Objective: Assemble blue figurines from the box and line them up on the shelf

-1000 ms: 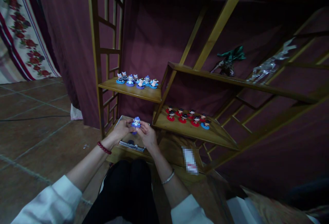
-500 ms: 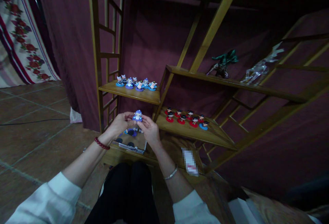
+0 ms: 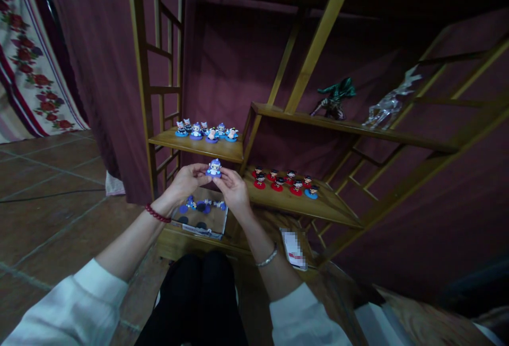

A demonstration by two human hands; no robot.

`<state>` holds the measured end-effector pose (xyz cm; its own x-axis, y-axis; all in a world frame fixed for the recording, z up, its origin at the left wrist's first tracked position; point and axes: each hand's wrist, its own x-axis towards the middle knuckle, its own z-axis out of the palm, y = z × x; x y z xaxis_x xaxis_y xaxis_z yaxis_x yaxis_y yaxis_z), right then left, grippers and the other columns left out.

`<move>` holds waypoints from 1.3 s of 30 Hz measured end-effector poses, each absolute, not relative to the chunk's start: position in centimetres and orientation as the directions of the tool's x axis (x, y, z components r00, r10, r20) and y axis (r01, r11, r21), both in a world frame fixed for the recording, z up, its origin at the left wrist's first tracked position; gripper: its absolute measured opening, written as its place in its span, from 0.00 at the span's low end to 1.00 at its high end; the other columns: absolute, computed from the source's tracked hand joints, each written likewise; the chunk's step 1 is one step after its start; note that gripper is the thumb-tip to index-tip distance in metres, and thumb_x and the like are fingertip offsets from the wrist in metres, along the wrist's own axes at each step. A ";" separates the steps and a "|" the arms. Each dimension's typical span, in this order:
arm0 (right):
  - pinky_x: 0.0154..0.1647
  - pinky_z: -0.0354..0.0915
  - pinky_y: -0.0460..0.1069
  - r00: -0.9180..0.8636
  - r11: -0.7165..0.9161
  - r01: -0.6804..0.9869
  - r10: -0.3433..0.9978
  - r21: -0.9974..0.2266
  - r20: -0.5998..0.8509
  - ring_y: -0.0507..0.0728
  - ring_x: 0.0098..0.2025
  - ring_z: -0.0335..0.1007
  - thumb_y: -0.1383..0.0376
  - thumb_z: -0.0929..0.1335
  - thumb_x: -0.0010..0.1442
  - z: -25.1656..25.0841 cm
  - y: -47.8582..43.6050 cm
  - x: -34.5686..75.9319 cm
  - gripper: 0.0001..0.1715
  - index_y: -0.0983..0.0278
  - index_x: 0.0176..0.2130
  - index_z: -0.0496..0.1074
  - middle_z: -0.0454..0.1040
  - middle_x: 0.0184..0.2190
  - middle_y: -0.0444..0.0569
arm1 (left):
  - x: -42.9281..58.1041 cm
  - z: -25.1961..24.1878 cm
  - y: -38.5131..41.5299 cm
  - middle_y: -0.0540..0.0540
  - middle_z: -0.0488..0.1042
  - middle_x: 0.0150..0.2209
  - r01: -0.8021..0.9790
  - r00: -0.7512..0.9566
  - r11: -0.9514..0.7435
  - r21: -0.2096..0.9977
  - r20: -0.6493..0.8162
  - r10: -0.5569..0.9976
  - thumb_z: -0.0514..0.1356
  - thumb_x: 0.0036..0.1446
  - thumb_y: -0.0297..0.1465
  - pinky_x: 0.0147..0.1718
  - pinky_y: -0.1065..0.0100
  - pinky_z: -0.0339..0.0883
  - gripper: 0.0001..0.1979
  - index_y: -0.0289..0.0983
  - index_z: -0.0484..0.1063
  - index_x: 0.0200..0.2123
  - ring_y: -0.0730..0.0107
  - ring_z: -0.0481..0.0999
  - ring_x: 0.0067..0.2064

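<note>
Both of my hands pinch a small figurine (image 3: 214,167) with a white face and a blue base, held in the air in front of a wooden shelf unit. My left hand (image 3: 186,182) grips its left side and my right hand (image 3: 234,189) its right side. Below them an open cardboard box (image 3: 201,218) holds several more blue-based figurines. A row of similar blue figurines (image 3: 204,131) stands on the upper left shelf (image 3: 207,147), just above my hands.
Several red-based figurines and one blue-based (image 3: 283,182) stand on the lower middle shelf (image 3: 314,205). A dark green figure (image 3: 333,97) and a clear glass figure (image 3: 387,103) sit on the higher right shelf. A small card (image 3: 294,248) lies on the bottom board. Tiled floor and curtains lie left.
Both hands have lifted the figurine up from the box to just below the upper left shelf. The box's contents have come into view beneath them.
</note>
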<state>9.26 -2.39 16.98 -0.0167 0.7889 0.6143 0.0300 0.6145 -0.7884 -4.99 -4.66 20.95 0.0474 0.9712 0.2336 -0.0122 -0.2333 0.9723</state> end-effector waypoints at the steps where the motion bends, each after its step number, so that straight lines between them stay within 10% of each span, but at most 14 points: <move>1: 0.42 0.70 0.50 -0.013 0.616 0.031 0.788 -0.787 0.616 0.54 0.39 0.71 0.61 0.70 0.48 17.2 -2.3 9.3 0.17 0.62 0.40 0.71 0.70 0.40 0.49 | -5.0 21.0 -4.5 0.50 0.72 0.26 -0.001 0.041 -0.250 0.968 0.250 0.968 0.65 0.38 0.30 0.32 0.70 0.62 0.18 0.32 0.73 0.37 0.75 0.68 0.28; 39: 0.33 0.69 0.46 0.063 0.625 0.319 0.736 -0.713 0.674 0.52 0.34 0.70 0.60 0.68 0.50 22.4 -1.7 9.8 0.16 0.63 0.40 0.72 0.72 0.37 0.49 | -4.2 24.1 -1.4 0.47 0.74 0.30 0.124 -0.004 -0.429 0.895 0.433 0.901 0.64 0.40 0.31 0.35 0.68 0.63 0.14 0.32 0.73 0.34 0.73 0.70 0.31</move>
<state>9.77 -1.73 22.44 0.0634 0.7361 0.6738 0.3192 0.6248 -0.7126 -4.20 -1.44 24.10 -0.0044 0.9015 0.4328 0.1236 -0.4290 0.8948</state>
